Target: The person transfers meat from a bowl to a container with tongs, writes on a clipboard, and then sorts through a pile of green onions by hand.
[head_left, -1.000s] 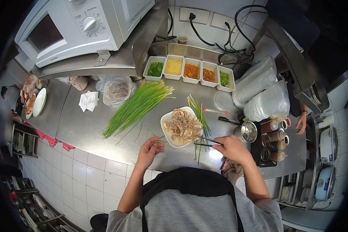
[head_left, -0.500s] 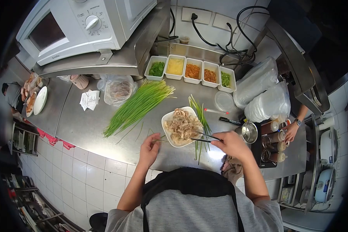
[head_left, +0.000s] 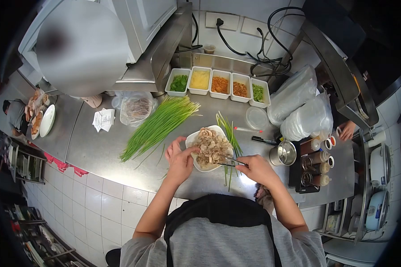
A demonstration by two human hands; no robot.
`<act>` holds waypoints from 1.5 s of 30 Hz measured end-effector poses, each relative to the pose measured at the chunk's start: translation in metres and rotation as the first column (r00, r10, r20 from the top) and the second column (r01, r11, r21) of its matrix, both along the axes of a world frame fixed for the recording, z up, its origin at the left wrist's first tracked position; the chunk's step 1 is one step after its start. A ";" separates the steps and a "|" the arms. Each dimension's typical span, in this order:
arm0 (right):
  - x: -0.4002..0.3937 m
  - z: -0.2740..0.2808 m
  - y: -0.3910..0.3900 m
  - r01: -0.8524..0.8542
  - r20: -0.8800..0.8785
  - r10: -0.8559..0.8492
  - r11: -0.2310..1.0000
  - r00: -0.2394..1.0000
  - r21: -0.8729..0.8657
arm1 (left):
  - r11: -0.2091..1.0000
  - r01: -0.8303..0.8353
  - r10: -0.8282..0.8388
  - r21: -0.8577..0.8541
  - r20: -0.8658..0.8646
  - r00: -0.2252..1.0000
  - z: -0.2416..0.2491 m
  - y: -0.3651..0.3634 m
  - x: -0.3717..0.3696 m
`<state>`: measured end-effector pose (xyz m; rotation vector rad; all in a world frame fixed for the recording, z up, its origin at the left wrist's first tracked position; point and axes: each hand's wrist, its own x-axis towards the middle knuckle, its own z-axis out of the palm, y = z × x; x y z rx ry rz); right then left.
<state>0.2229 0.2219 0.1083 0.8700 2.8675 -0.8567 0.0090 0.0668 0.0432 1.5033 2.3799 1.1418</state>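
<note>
A white bowl (head_left: 192, 136) heaped with pale brownish pieces (head_left: 211, 146), apparently seafood or meat, sits on the steel counter before me. At its left rim, my left hand (head_left: 180, 162) has its thumb over the edge, near the food, and its fingers along the outer side. My right hand (head_left: 259, 170) grips a slim dark two-armed tool that looks like tongs (head_left: 234, 164), its tips in the right side of the heap. Green chive stalks (head_left: 231, 133) lie right of the bowl, partly behind it. A larger chive bunch (head_left: 160, 124) lies to the left.
White tubs of chopped toppings (head_left: 220, 84) line the back. A metal cup (head_left: 284, 153), a marker (head_left: 263, 140) and sauce bottles (head_left: 318, 168) stand or lie on the right. A co-worker's hand (head_left: 346, 131) is beyond the bottles. A bag (head_left: 137, 107) and paper slips (head_left: 103, 119) lie left.
My left hand has moved right and up onto the bowl's rim. My right hand has shifted slightly, with the tool further into the food. The co-worker's hand has moved away from the bottles.
</note>
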 end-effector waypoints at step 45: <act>0.147 0.028 0.049 0.151 -0.312 -0.554 0.636 0.772 -0.757 | 0.577 0.813 -0.272 0.082 0.958 0.096 0.104 0.088 0.048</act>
